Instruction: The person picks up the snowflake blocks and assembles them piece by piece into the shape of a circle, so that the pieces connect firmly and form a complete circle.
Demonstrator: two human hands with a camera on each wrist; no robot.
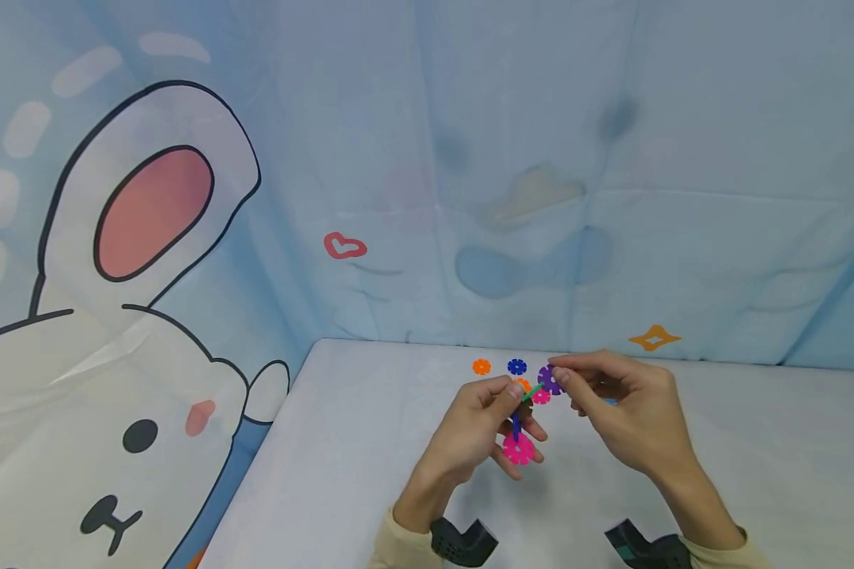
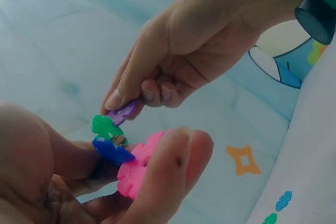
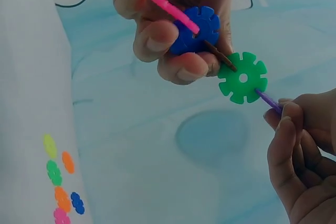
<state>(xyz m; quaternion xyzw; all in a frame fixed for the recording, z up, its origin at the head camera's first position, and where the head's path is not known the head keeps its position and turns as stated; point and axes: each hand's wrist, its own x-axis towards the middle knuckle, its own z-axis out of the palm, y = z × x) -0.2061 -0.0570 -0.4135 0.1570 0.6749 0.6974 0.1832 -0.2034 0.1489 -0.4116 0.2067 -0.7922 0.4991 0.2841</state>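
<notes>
Nearest the head camera: two dark wrist mounts (image 1: 462, 544) at the lower edge, with pale sleeves beside them.

Left hand (image 1: 473, 431): fingers curled around a small chain of snowflake discs, held up above the table (image 1: 341, 442). Pinched between thumb and fingers, the blue disc (image 3: 195, 30) with a pink disc (image 3: 169, 8) slotted edge-on into it. From the blue one, a brown disc (image 3: 219, 56) leading to the green disc (image 3: 242, 77), which sticks out free of the fingers.

Right hand (image 1: 622, 415): thumb and forefinger pinching a purple disc (image 3: 269, 100), its edge touching the rim of the green disc. Whether already slotted in, cannot tell.

Further out on the table, just behind the hands: loose discs, an orange one (image 1: 481, 366) and a dark blue one (image 1: 516, 366), more of them half hidden by the fingers.

Behind all, a light blue cloth (image 1: 612, 197) with a cartoon rabbit (image 1: 107, 371), a red heart (image 1: 345, 246) and an orange star (image 1: 655, 338). No readable writing or brand anywhere.
</notes>
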